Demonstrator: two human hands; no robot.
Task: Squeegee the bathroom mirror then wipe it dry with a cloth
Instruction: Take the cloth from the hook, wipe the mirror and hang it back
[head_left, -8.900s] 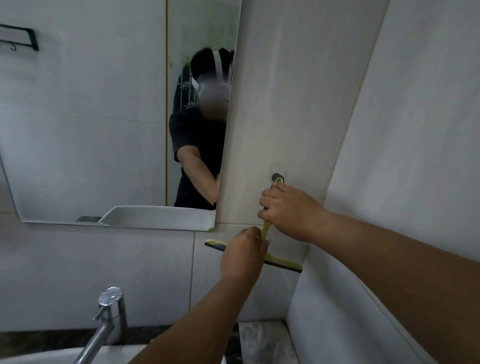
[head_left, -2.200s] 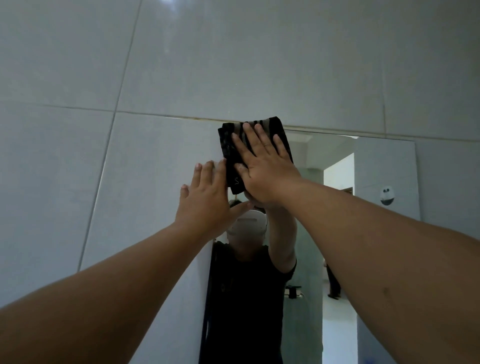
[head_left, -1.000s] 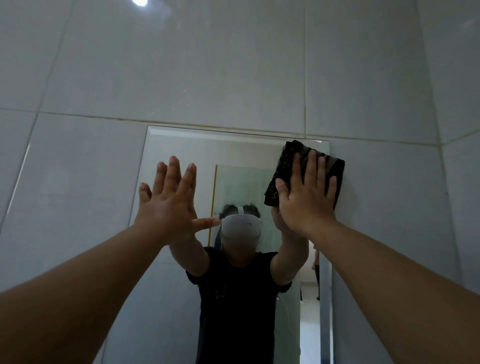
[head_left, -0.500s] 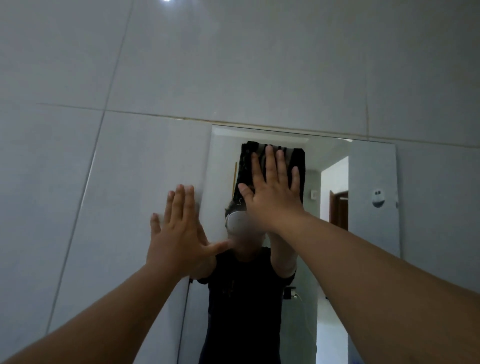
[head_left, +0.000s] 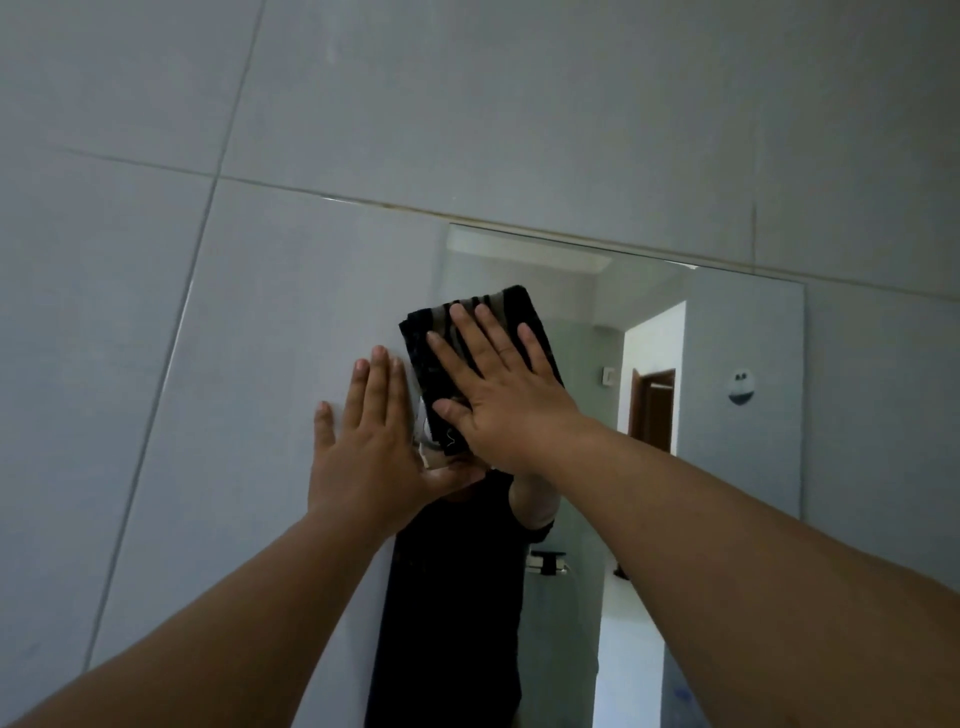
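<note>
The mirror (head_left: 727, 457) hangs on a grey tiled wall, and my upper body shows in its reflection. A folded black cloth with pale stripes (head_left: 511, 306) lies flat against the glass at the mirror's upper left, overlapping its left edge. My right hand (head_left: 504, 395) presses on the cloth with fingers spread. My left hand (head_left: 369, 447) rests flat and empty on the wall just left of the cloth, its thumb reaching under the cloth's lower corner. No squeegee is in view.
Grey wall tiles (head_left: 467, 104) surround the mirror above and on both sides. The glass reflects a doorway (head_left: 652, 410), a round white sticker with a face (head_left: 740, 387) and a small wall fixture (head_left: 545, 564).
My right hand has slid the cloth left and slightly down, from the mirror's upper right corner to its left edge. My left hand has stayed flat beside the left edge.
</note>
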